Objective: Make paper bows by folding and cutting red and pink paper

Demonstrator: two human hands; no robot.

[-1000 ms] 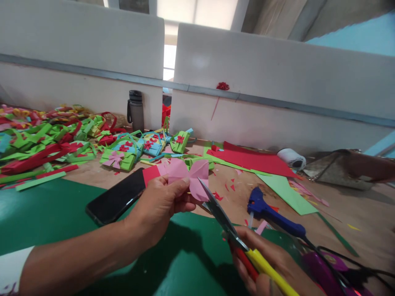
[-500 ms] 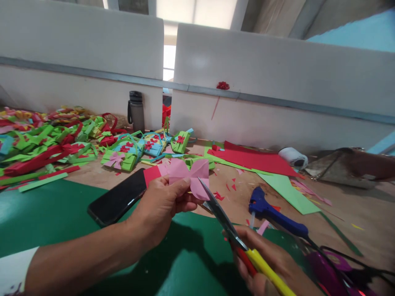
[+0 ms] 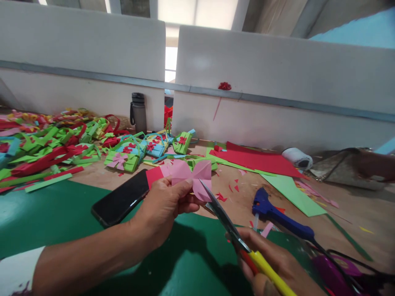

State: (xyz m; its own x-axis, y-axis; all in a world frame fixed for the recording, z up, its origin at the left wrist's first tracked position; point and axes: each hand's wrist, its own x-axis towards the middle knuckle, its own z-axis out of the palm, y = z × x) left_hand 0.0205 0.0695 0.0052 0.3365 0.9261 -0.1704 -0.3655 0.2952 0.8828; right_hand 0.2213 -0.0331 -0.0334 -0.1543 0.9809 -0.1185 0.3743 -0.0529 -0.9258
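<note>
Pinched between the thumb and fingers of my left hand (image 3: 168, 201) is a pink paper flower cutout (image 3: 202, 176) with rounded petals. My right hand (image 3: 271, 259) is closed around the yellow and red handles of a pair of scissors (image 3: 226, 222). The blades point up and left, and their tips lie at the cutout's right petal near its centre. Just left of the cutout shows a piece of red paper (image 3: 153, 176), beside a black phone (image 3: 121, 199). Below both hands is a green mat (image 3: 179, 255).
A blue glue gun (image 3: 277, 216) lies right of the scissors, its cord running right. Small paper bags (image 3: 123, 160) and heaped paper pieces (image 3: 52, 152) fill the left. Behind stand a bottle (image 3: 138, 113) and white panels (image 3: 262, 74). Red sheets (image 3: 256, 158) and a handbag (image 3: 354, 168) are at right.
The whole view has shifted slightly, so everything appears a little farther right and lower. My hands, the pink cutout and the scissors keep nearly the same positions relative to each other.
</note>
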